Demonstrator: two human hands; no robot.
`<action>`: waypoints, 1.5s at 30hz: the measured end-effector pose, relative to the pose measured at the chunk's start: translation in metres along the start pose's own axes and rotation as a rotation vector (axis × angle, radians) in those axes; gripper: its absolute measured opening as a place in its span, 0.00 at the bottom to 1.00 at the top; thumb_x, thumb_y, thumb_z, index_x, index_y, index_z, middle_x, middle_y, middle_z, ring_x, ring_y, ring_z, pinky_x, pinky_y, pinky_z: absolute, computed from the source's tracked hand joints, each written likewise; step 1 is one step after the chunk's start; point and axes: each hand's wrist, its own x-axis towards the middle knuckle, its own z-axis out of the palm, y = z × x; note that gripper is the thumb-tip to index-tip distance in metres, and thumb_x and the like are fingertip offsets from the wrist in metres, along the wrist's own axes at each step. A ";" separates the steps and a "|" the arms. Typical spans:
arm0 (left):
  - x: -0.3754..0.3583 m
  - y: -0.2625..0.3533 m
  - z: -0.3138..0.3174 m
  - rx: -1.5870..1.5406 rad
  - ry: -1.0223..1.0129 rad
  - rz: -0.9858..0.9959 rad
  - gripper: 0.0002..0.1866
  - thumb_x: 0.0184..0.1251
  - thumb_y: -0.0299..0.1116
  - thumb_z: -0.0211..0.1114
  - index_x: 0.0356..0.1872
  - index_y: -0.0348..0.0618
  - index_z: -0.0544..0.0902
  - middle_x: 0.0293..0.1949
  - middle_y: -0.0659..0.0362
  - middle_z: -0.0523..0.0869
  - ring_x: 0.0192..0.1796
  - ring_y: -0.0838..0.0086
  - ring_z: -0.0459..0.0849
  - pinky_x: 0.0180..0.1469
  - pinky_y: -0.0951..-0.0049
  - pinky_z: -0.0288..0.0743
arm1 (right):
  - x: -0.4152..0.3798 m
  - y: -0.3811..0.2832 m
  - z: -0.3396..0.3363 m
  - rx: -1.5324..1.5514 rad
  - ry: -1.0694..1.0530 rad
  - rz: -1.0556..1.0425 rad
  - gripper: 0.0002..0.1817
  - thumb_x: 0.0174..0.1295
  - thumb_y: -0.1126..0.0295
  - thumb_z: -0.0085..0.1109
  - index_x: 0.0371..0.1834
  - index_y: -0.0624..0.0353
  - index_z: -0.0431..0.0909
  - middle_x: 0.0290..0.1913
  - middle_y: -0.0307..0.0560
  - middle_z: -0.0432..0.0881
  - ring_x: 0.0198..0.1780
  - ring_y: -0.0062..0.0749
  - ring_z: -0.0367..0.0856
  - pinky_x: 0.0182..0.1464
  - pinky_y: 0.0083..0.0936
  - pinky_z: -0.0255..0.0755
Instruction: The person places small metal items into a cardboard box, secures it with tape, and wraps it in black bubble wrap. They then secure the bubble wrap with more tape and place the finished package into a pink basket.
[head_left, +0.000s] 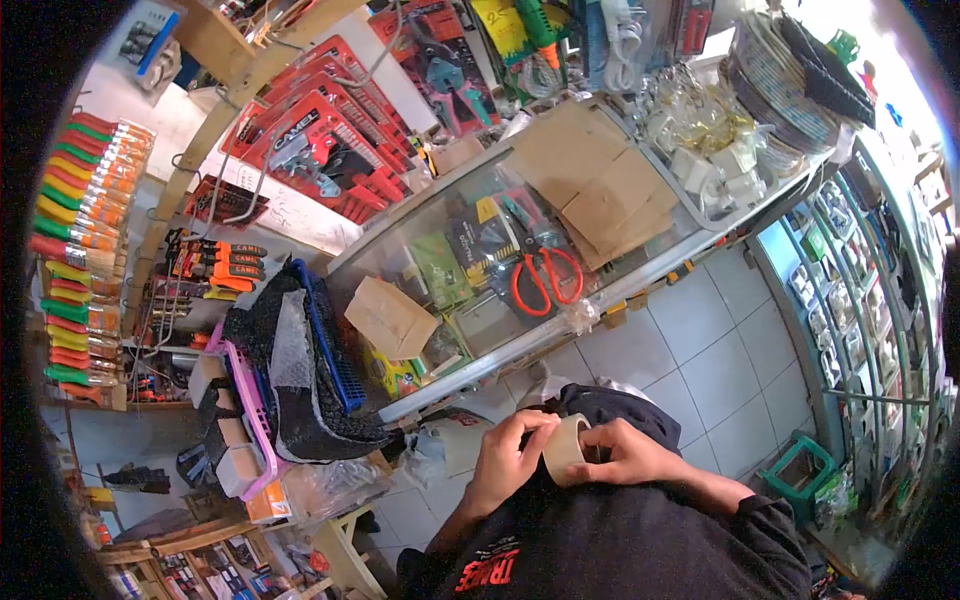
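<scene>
A roll of tan packing tape sits between both my hands, close to my chest. My left hand grips the roll's left side, thumb and fingers on its rim. My right hand holds its right side, with fingers reaching onto the roll's face. Below the hands is my black shirt with red lettering. The tape's loose end cannot be made out.
A glass display counter stands ahead, with orange-handled scissors, cardboard pieces and a brown paper bag on it. Stacked plastic trays and mesh lean at left. Packaged tools hang above. A glass shelf rack stands at right. A green basket is on the tiled floor.
</scene>
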 end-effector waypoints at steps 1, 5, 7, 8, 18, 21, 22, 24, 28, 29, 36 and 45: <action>-0.004 -0.001 -0.001 -0.012 0.014 -0.044 0.07 0.75 0.27 0.68 0.45 0.34 0.81 0.42 0.49 0.93 0.43 0.62 0.94 0.44 0.67 0.86 | 0.002 -0.003 0.001 0.004 -0.009 0.042 0.20 0.67 0.57 0.71 0.41 0.68 0.83 0.28 0.42 0.81 0.32 0.17 0.75 0.35 0.26 0.71; -0.010 -0.002 0.006 -0.036 0.144 0.002 0.07 0.76 0.27 0.67 0.46 0.34 0.79 0.42 0.49 0.93 0.43 0.62 0.94 0.43 0.67 0.86 | 0.005 -0.011 0.004 0.091 0.027 0.006 0.21 0.68 0.56 0.72 0.43 0.68 0.85 0.29 0.46 0.84 0.33 0.19 0.78 0.36 0.29 0.74; -0.010 -0.005 0.003 -0.023 0.092 0.019 0.07 0.76 0.27 0.67 0.46 0.34 0.79 0.42 0.49 0.93 0.43 0.62 0.94 0.43 0.67 0.87 | 0.005 -0.011 0.003 0.086 0.004 -0.057 0.22 0.68 0.55 0.72 0.45 0.68 0.85 0.32 0.48 0.87 0.35 0.21 0.82 0.39 0.30 0.76; -0.011 -0.006 0.001 -0.017 0.065 0.025 0.07 0.76 0.27 0.67 0.46 0.35 0.80 0.42 0.49 0.93 0.43 0.62 0.94 0.43 0.67 0.87 | 0.003 -0.011 0.003 0.086 -0.007 -0.087 0.22 0.68 0.55 0.72 0.46 0.68 0.86 0.34 0.49 0.88 0.37 0.22 0.83 0.41 0.31 0.77; -0.016 0.016 0.003 -0.038 -0.011 0.059 0.06 0.76 0.29 0.67 0.45 0.38 0.81 0.41 0.52 0.92 0.44 0.66 0.93 0.46 0.69 0.85 | 0.129 -0.042 -0.103 -0.678 0.502 -0.096 0.22 0.71 0.56 0.61 0.54 0.65 0.74 0.38 0.60 0.88 0.44 0.53 0.90 0.43 0.44 0.81; -0.022 0.018 0.010 -0.070 -0.024 0.068 0.05 0.77 0.28 0.65 0.45 0.37 0.81 0.45 0.53 0.91 0.46 0.69 0.92 0.49 0.70 0.84 | 0.189 0.000 -0.106 -1.063 0.576 0.047 0.22 0.69 0.59 0.62 0.55 0.66 0.72 0.39 0.64 0.87 0.49 0.56 0.89 0.48 0.46 0.84; -0.024 0.019 0.014 -0.088 -0.013 0.085 0.04 0.78 0.27 0.64 0.45 0.37 0.81 0.46 0.53 0.90 0.46 0.69 0.92 0.49 0.71 0.84 | 0.201 -0.002 -0.099 -1.103 0.606 0.103 0.21 0.68 0.60 0.62 0.54 0.67 0.73 0.38 0.65 0.86 0.50 0.57 0.89 0.48 0.47 0.84; -0.027 0.021 0.018 -0.105 0.009 0.117 0.04 0.77 0.27 0.64 0.45 0.38 0.80 0.47 0.53 0.89 0.46 0.69 0.91 0.50 0.71 0.85 | 0.217 0.004 -0.097 -1.157 0.629 0.159 0.21 0.67 0.61 0.62 0.54 0.67 0.73 0.38 0.63 0.87 0.50 0.56 0.89 0.49 0.48 0.85; -0.038 0.023 0.034 -0.124 0.080 0.130 0.04 0.77 0.27 0.65 0.45 0.38 0.80 0.48 0.54 0.88 0.45 0.73 0.90 0.48 0.72 0.84 | 0.251 0.035 -0.108 -1.234 0.582 0.065 0.23 0.65 0.62 0.64 0.55 0.66 0.71 0.38 0.55 0.88 0.47 0.51 0.92 0.45 0.45 0.87; -0.041 0.023 0.040 -0.135 0.103 0.121 0.04 0.76 0.27 0.65 0.44 0.38 0.80 0.48 0.53 0.88 0.44 0.74 0.90 0.47 0.73 0.84 | 0.254 0.039 -0.113 -1.254 0.566 0.021 0.23 0.65 0.62 0.64 0.55 0.66 0.71 0.38 0.55 0.88 0.46 0.50 0.92 0.44 0.45 0.87; -0.054 0.014 0.060 -0.089 0.130 0.102 0.05 0.72 0.27 0.69 0.39 0.41 0.81 0.44 0.59 0.91 0.33 0.76 0.89 0.42 0.74 0.78 | 0.225 0.017 -0.120 -0.839 0.726 -0.525 0.26 0.64 0.66 0.67 0.60 0.66 0.68 0.37 0.63 0.86 0.39 0.62 0.88 0.41 0.48 0.81; -0.060 0.024 0.075 0.041 0.036 0.119 0.06 0.76 0.30 0.67 0.42 0.40 0.80 0.42 0.56 0.93 0.35 0.75 0.88 0.39 0.75 0.81 | 0.069 -0.041 -0.138 -0.039 0.282 -0.465 0.25 0.70 0.69 0.70 0.66 0.61 0.71 0.45 0.39 0.85 0.47 0.16 0.79 0.50 0.23 0.76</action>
